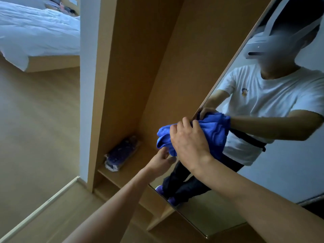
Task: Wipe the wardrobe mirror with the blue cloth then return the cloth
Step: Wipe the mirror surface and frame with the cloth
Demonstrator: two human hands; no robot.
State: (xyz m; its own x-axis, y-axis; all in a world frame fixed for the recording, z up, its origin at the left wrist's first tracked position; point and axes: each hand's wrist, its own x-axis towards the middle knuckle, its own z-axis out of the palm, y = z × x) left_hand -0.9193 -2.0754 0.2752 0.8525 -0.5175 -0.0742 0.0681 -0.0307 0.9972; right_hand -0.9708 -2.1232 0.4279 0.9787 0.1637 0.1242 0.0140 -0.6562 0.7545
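Note:
The blue cloth (213, 133) is bunched up against the left edge of the tall wardrobe mirror (289, 165). My right hand (190, 142) grips the bunched cloth from the front, fingers curled over it. My left hand (162, 159) reaches up from below and pinches the cloth's lower left corner. The mirror shows a reflection of a person in a white T-shirt holding the same cloth.
An open wooden wardrobe compartment (140, 67) lies left of the mirror, with a wrapped purple package (121, 152) on its low shelf (129, 174). A bed with white bedding (38, 30) stands at the far left across a wooden floor (35, 128).

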